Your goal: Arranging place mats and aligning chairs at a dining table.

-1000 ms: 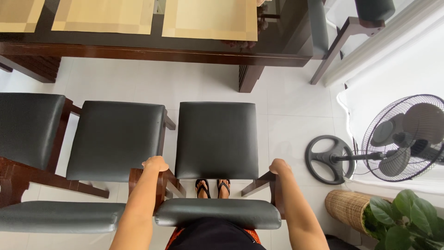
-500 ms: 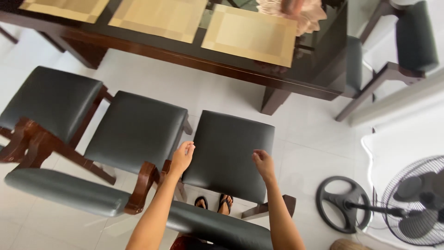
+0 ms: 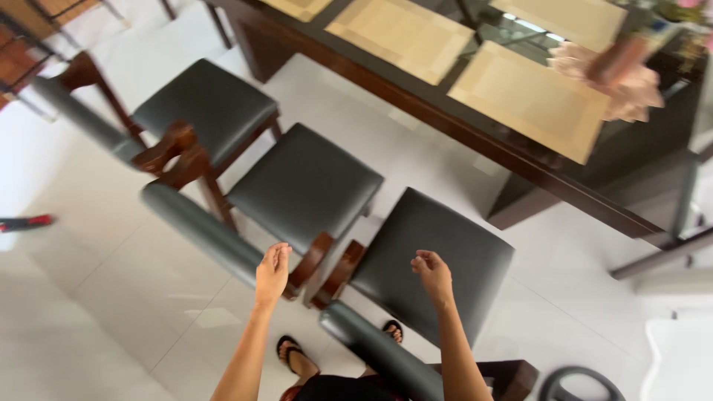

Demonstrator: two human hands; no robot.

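- Head view is showing both hands hovering in the air with nothing in them: the left hand [image 3: 272, 272] is holding its fingers [image 3: 279, 252] straight and close together, palm turned inward, while the right hand [image 3: 433, 273] is curling its fingers [image 3: 420, 259] loosely, half closed around nothing.
- Neither hand is touching the nearest dark wooden chair with the black padded seat [image 3: 431, 260]; its rounded black backrest [image 3: 379, 353] is sitting just below the right forearm, close to the person's body.
- The left hand is hanging just beside the brown wooden frame ends [image 3: 319, 269] where this chair is nearly meeting the second black-cushioned wooden chair [image 3: 304, 182]; to my eye, a quick reach down there is risking pinched fingers between the two frames.
- The person's feet in black flip-flop sandals [image 3: 291, 355] are standing right at the chair's rear legs, so I am judging that a backward pull could catch bare toes.
- The glossy white tiled floor [image 3: 96, 252] looks slick; chair legs may be sliding or scraping on it.
- The dark wooden table with tan placemats [image 3: 416, 33] is standing near the seat fronts, so a hard push could knock against it.
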